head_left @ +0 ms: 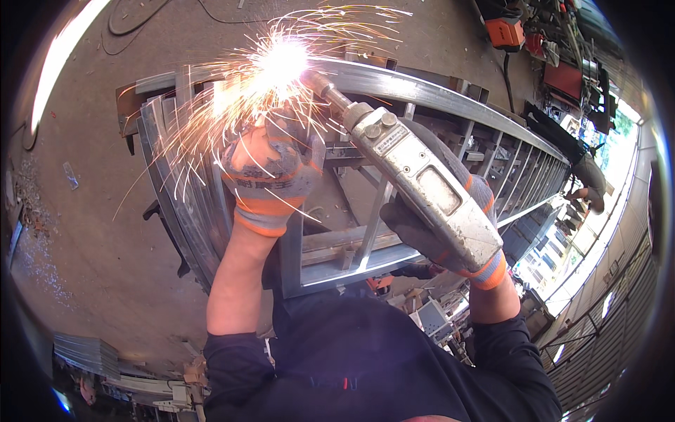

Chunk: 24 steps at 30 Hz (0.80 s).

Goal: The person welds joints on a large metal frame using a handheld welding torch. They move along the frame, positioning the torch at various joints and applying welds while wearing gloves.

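Note:
My right hand (436, 218), in a grey and orange work glove, is wrapped round a handheld laser welding gun (439, 186) with a worn silver body. Its nozzle points up and left into a white glare (281, 63) that throws sparks. The glare lies at the far left corner of a metal frame (415, 91) made of square tubes, and hides the joint there. Just below the glare, my left hand (271, 169), gloved alike, is closed at the frame's corner. Sparks partly cover its fingers, so what they grip is unclear.
Several long metal tubes (179, 169) lie side by side left of the frame. An orange and black machine (505, 34) stands at the far right. Beyond the frame's right end a person (589, 179) bends over. A cable (130, 28) curves over the floor at the top left.

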Tool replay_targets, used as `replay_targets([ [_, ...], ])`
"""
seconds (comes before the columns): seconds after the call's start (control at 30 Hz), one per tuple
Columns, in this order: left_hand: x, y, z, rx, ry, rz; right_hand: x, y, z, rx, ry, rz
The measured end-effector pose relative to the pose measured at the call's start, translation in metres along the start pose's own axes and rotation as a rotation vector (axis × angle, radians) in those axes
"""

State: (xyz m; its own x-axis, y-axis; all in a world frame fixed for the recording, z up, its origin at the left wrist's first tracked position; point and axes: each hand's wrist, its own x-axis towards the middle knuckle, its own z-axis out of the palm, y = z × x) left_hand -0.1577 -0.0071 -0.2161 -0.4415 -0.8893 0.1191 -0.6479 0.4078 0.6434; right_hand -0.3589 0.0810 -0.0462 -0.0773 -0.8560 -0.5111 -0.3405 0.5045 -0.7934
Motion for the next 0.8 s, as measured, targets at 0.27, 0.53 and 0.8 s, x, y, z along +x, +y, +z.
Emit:
replay_targets([
  [0.27,0.0,-0.003,0.002,0.031,0.066,0.035,-0.002,-0.005,0.0,0.013,-0.004,0.027],
  [0.53,-0.001,0.0,0.0,0.022,0.011,0.001,0.004,-0.011,0.001,0.01,-0.002,0.052],
  [0.8,-0.003,-0.007,0.007,0.088,0.113,0.127,-0.007,0.0,0.001,-0.033,0.062,0.047],
])
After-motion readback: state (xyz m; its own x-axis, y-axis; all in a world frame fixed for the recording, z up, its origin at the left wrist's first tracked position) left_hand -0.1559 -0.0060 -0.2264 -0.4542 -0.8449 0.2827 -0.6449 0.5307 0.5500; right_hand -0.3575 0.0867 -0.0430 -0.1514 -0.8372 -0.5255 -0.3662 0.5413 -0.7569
